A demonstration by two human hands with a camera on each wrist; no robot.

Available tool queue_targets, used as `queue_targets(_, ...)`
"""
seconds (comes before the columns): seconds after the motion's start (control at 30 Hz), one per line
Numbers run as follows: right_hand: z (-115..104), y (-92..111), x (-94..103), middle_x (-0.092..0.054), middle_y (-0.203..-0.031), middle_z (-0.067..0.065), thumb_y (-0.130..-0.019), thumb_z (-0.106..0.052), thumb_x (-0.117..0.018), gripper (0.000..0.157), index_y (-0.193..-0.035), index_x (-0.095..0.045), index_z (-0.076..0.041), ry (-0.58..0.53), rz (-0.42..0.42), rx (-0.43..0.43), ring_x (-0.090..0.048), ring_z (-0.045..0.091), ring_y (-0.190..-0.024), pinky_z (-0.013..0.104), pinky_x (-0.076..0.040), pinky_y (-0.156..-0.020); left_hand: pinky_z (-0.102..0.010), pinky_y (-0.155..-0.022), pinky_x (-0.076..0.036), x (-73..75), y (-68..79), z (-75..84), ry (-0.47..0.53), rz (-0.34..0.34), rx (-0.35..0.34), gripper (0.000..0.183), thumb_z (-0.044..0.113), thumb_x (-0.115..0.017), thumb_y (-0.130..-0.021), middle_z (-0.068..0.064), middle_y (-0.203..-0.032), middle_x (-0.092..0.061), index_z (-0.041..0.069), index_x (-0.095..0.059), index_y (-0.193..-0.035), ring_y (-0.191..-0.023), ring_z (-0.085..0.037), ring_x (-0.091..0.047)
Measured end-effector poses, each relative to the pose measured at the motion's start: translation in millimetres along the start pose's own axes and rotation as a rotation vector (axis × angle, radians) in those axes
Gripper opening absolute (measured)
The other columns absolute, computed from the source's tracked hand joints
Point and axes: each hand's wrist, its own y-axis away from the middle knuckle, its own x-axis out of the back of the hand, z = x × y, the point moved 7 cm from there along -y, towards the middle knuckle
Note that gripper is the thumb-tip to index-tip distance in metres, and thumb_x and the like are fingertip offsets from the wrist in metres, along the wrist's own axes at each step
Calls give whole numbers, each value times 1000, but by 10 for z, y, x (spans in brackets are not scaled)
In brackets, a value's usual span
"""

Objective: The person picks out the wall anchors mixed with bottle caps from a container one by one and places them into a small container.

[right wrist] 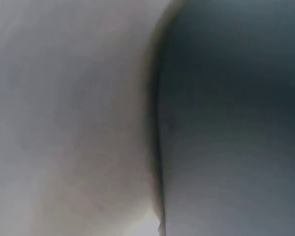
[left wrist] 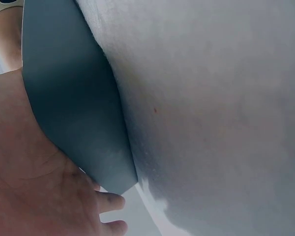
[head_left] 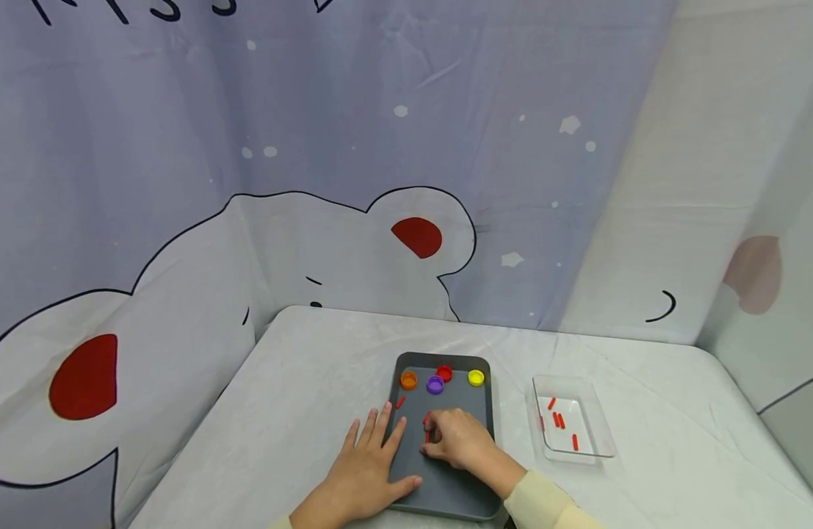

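Observation:
A dark grey tray (head_left: 446,485) lies on the table, longer away from me than it is wide. My left hand (head_left: 363,470), fingers spread and straight, lies along its left edge; its palm (left wrist: 34,167) fills the lower left of the left wrist view beside the tray's side (left wrist: 78,98). Over the tray's middle my right hand (head_left: 462,438) pinches a small red stick (head_left: 427,438) between thumb and fingers. Another bit of red shows just above those fingertips, partly hidden. Farther left lies a red stick (head_left: 400,402). The right wrist view is blurred and shows no fingertips clearly.
At the tray's far end sit small round pieces: orange (head_left: 409,380), purple (head_left: 435,384), red (head_left: 444,373) and yellow (head_left: 475,378). A clear plastic box (head_left: 601,430) with several red sticks (head_left: 559,420) stands right of the tray. A white cloth (head_left: 300,382) covers the table.

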Motion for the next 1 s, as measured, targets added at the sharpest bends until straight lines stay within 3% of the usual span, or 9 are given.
queue_targets(0.53, 12, 28, 47, -50, -55, -14, -79, -23, -82, 19, -87, -70, -12, 37, 1, 29, -45, 1, -48, 21, -39, -49, -65, -117, -18, -16, -7, -8, -5, 6, 7, 96, 77, -50, -90, -16, -169, -13, 14, -33, -160, -153, -42, -17)
queue_targets(1.0, 159, 289, 517, -51, -63, -17, -82, -16, -81, 13, -90, -71, -16, -122, 190, 65, -44, -5, -53, 20, -42, -53, -65, -118, -17, -60, -29, -43, -5, 6, 13, 96, 78, -48, -90, -16, -169, -13, 15, -32, -160, -153, -42, -17)
